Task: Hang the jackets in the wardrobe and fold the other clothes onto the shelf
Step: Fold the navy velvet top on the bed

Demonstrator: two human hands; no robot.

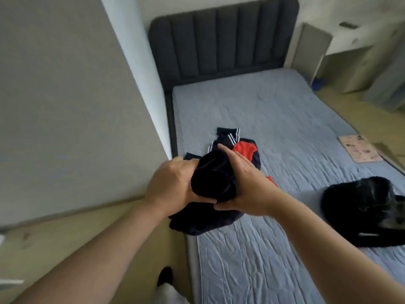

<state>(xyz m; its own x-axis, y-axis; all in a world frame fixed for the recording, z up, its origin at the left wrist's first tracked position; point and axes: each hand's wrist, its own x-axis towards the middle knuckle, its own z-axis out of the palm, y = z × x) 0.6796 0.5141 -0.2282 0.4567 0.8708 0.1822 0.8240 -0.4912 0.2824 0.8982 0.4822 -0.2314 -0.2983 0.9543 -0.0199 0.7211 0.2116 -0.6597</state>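
Observation:
A bundled dark navy garment (213,178) is held up between both my hands above the bed's left edge. My left hand (169,183) grips its left side with the thumb under it. My right hand (245,181) presses flat along its right side, fingers straight and thumb under the bundle. Beneath it on the bed lies a navy garment with white stripes and red panels (243,150). A black fluffy jacket (361,216) lies at the right side of the bed.
The bed (285,119) has a blue-grey quilted cover and a dark padded headboard (219,42). A grey wardrobe side (65,95) stands at the left. A flat printed sheet (359,149) lies at the bed's right edge. My foot (165,276) stands on the wooden floor.

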